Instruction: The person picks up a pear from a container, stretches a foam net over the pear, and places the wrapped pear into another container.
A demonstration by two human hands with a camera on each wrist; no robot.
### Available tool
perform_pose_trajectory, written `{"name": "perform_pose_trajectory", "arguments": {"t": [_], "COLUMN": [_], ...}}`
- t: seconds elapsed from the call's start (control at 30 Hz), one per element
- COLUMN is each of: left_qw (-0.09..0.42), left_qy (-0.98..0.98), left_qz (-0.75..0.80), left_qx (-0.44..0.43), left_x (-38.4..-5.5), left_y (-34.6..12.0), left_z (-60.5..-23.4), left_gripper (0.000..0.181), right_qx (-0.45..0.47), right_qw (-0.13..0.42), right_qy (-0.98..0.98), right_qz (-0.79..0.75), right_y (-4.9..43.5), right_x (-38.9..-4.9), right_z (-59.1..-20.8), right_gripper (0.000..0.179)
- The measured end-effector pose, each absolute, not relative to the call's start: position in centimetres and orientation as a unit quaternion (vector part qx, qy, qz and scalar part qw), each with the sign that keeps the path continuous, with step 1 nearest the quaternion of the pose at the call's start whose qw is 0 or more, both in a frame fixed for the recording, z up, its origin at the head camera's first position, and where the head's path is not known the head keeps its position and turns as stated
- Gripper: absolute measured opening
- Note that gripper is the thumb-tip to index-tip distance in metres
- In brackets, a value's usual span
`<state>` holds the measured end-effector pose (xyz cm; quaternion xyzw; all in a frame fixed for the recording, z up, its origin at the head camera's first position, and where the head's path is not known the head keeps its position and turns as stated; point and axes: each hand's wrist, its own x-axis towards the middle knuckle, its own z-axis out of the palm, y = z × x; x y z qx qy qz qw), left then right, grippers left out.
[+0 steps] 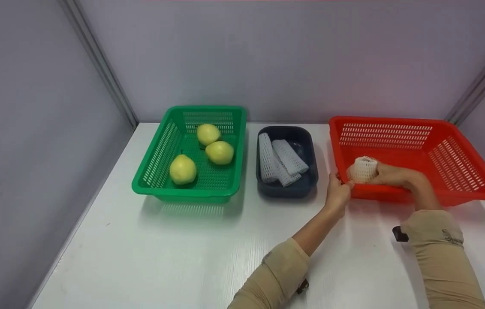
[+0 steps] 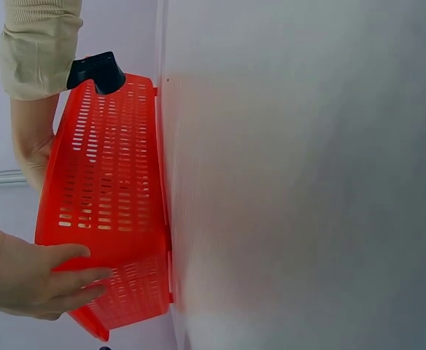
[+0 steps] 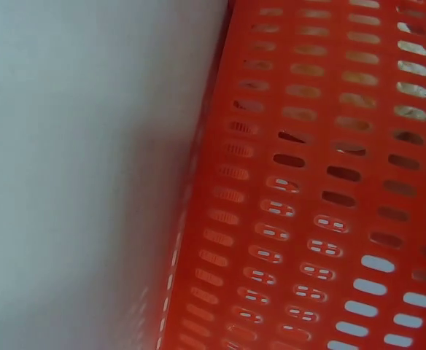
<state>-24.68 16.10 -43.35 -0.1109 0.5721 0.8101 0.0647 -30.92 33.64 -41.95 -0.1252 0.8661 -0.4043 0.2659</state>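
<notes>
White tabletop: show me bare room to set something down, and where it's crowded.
Bare: the broad tabletop patch before the green basket, left of the left sleeve; another between it and the right sleeve. Crowded: the near-left corner of the red basket, with the netted piece, left hand and right hand.

Head view: above the tabletop [image 1: 161,257], facing forward and down; farthest off, taking in the far edge. Left wrist view: low, turned sideways, middling range, facing the red basket [image 1: 405,154] by the far right corner. Right wrist view: close against its slotted wall [image 3: 262,154]. All three share this basket.
</notes>
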Motion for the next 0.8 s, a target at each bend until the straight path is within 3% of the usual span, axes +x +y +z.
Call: {"name": "perform_pose_trajectory", "arguments": {"t": [0.37,0.57,0.8], "left_qw": [0.06,0.067,0.075], "left_qy": [0.57,0.574,0.573], "left_qz": [0.813,0.81,0.807], "left_qx": [-0.102,-0.102,-0.118], "left_x": [-24.6,-24.7,-25.0], "left_y": [16.1,16.1,15.9], "left_z": [-43.5,-43.4,-43.3], "left_gripper": [0.038,0.036,0.036], "right_qx": [-0.11,-0.093,-0.08], "right_qw": [0.174,0.12,0.011], "right_qy": [0.901,0.902,0.912], "right_qz": [-0.382,-0.404,-0.403], "right_y": [33.3,33.1,31.7], "right_x": [-29.4,-28.1,-26.1], "right_z": [-41.0,-40.4,-39.1], "right_gripper": [0.093,0.094,0.085]}}
